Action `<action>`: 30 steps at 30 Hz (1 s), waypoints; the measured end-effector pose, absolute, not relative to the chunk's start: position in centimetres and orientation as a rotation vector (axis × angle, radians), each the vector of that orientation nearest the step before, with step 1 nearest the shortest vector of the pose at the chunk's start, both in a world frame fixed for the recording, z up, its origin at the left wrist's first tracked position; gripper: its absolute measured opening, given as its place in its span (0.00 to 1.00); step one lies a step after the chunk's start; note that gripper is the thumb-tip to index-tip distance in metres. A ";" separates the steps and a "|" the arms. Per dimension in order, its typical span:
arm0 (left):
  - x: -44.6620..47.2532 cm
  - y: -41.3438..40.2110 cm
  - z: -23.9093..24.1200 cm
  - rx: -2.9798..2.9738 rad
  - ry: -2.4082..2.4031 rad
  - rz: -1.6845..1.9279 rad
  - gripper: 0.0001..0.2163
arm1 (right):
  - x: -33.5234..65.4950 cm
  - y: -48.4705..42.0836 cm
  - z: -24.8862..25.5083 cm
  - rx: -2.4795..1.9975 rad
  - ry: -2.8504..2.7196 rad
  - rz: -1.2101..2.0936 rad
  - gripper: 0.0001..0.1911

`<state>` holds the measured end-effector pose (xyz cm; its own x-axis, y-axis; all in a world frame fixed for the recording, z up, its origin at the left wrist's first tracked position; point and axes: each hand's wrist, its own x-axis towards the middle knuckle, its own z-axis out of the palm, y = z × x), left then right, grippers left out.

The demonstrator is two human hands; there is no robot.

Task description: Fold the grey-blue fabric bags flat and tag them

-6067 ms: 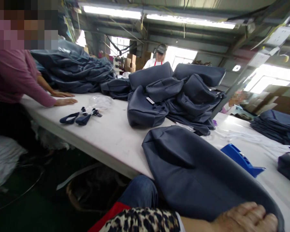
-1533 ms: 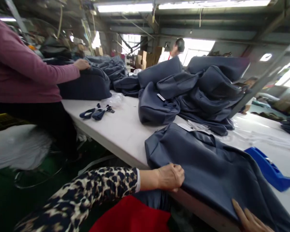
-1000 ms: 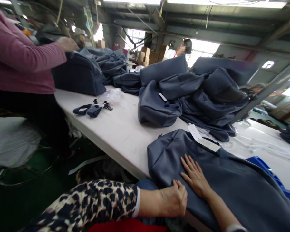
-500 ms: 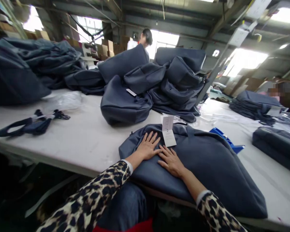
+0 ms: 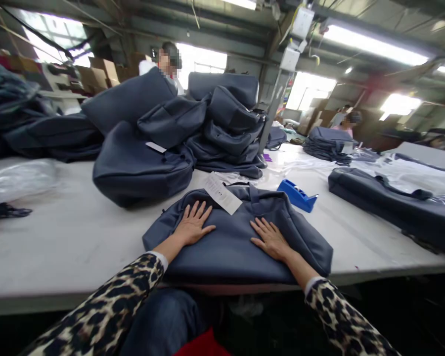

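Observation:
A dark blue fabric bag (image 5: 233, 242) lies flat at the near edge of the white table (image 5: 59, 242) in front of me. A white paper tag (image 5: 221, 192) hangs at its far side. My left hand (image 5: 192, 225) lies flat on the bag's left part with the fingers spread. My right hand (image 5: 270, 238) rests flat on the bag's right part, fingers stretched out. Neither hand holds anything. Leopard-print sleeves cover both of my arms.
A heap of the same blue bags (image 5: 178, 133) rises behind. A blue tape dispenser (image 5: 296, 196) sits just right of my bag. Another flat bag (image 5: 389, 207) lies at the right, black straps (image 5: 3, 211) at the far left. Other people stand in the background.
My view swung to the right. My left hand let go of the bag's edge and laid flat; both hands spread apart across the bag. The person in pink is out of view.

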<state>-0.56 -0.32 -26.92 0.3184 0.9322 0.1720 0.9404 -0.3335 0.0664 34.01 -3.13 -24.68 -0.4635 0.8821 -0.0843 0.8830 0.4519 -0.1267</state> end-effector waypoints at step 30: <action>10.8 -5.3 -23.0 -3.108 -1.563 -0.296 0.27 | 44.6 -15.1 -19.1 2.524 2.757 -0.375 0.25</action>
